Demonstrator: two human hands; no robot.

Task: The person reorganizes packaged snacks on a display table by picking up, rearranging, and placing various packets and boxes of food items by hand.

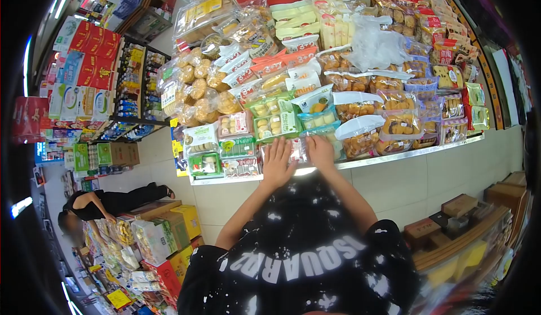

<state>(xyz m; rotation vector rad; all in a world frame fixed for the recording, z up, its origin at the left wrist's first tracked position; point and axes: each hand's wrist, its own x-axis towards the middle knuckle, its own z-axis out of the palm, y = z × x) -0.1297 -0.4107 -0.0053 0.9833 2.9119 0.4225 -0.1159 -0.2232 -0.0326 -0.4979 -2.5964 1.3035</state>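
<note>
My left hand [278,160] lies over a clear pastry pack with red print [298,151] in the front row of the display, its fingers stretched out and slightly spread. At the right end of that same pack is my right hand [320,152], its fingers bent down and together against the edge; the fingertips are partly hidden. Left of my hands sit a red-labelled pack [240,167] and a green pack [237,147]. Behind them is a green-and-clear tray of round pastries [277,124]. A blue-edged bag [319,120] stands just beyond my right hand.
Bagged breads [360,137] and round cookies [200,81] crowd the display table, whose metal front edge [394,158] runs before me. Drink shelves [131,84] stand at left. A person in black [118,202] is beside another goods stand at lower left. Cardboard boxes [422,227] sit at lower right.
</note>
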